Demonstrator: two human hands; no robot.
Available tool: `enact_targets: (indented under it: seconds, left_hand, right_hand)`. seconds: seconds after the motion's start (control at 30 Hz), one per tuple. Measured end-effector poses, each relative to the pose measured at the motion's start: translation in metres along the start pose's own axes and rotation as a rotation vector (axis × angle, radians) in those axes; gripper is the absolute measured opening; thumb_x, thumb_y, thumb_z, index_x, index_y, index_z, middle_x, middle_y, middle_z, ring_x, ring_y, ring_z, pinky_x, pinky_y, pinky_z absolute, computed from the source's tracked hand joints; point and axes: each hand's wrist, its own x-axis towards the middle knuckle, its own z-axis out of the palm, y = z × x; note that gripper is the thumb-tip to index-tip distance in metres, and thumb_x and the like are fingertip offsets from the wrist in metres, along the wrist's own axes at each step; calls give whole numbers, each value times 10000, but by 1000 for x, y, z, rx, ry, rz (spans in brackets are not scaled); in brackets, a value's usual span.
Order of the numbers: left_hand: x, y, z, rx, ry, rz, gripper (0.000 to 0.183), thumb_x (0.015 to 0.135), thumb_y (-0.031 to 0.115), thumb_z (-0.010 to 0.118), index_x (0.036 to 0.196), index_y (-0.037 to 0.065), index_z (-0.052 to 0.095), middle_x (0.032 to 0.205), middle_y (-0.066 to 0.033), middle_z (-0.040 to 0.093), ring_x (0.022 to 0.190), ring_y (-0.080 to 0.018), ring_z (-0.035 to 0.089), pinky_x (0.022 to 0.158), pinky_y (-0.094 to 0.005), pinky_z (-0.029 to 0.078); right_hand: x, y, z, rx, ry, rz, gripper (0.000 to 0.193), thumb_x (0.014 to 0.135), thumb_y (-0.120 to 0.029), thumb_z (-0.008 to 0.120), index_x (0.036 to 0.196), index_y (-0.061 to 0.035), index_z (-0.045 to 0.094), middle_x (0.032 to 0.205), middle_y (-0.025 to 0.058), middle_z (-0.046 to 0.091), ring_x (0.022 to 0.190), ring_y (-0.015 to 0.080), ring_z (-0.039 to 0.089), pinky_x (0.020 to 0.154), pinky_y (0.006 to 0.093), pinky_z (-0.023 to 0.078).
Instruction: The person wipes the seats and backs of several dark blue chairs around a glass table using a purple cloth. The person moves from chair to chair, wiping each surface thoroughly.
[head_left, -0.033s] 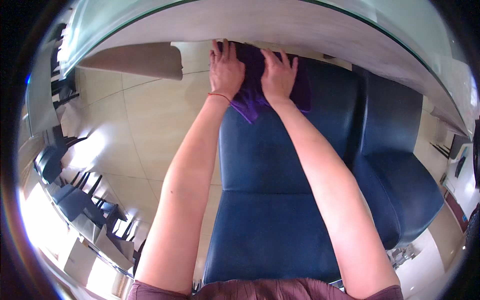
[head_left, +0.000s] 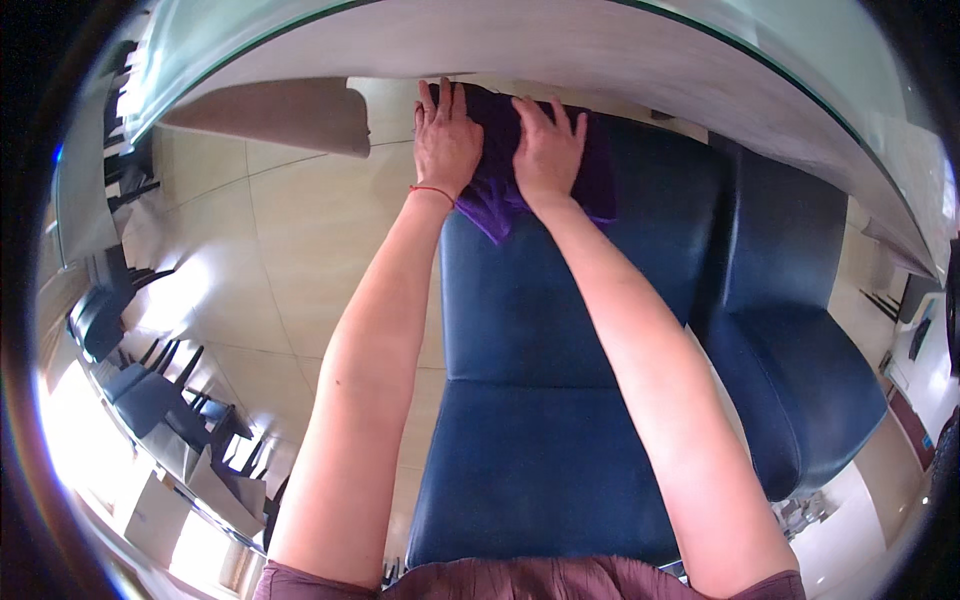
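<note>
Purple cloth (head_left: 498,165) lies under both hands: the left hand (head_left: 447,148) rests with fingers slightly apart, the right hand (head_left: 550,152) with fingers spread wider, neither visibly clamped. It is rumpled, dark with a brighter corner pointing back toward the person. Beneath is the far end of a dark blue padded bench (head_left: 530,460). Just past the fingertips, a pale surface (head_left: 480,50) under a glass tabletop (head_left: 830,50) blocks the view. Tiled floor (head_left: 300,230) spreads leftward to dark chairs (head_left: 150,395).
</note>
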Motion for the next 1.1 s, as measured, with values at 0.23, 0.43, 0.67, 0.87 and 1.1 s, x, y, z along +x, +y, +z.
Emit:
enact_targets:
  seconds: [0.23,0.43,0.67,0.87,1.1]
  left_hand:
    - [-127,-62,37,-1072,-214,-539,453,1048,252,352,1362,-20,534,1265,-318,602,1208,-442,569,1027,-429,450]
    - [-283,-27,23,-1501,-473,-1026,445,1066,220,369,1425,-10,497,1353,-128,597,1224,-205,554,1077,-322,420]
    - [-392,8,-35,-1464,-634,-1143,494,1038,227,366,1457,-28,426,1387,-185,574,1277,-276,541,1081,-359,412]
    - [-344,18,-124,-895,-1167,-884,714,958,339,430,1495,-103,267,1437,-329,471,1302,-432,517,1077,-455,429]
    - [-296,135,-139,115,-1439,-332,651,1000,334,431,1479,-104,369,1545,-328,333,1438,-490,318,1157,-598,265]
  right_hand:
    - [-50,-75,8,85,-121,-121,357,923,-135,552,1268,-134,643,1434,16,569,1425,309,393,1182,602,225]
    - [-159,-89,-23,209,-397,-235,316,941,-113,535,1223,-107,676,1419,5,580,1443,284,381,1182,586,230]
    - [-248,-88,-80,317,-757,-325,342,963,-110,493,1262,-116,658,1446,3,559,1451,267,372,1202,539,243]
    - [-288,-59,-135,489,-856,-169,235,952,-74,568,1157,-33,676,1278,67,671,1261,290,561,1040,431,451]
    - [-295,33,-216,202,-963,-54,160,965,-179,590,1037,-59,668,902,173,688,902,365,649,792,460,527]
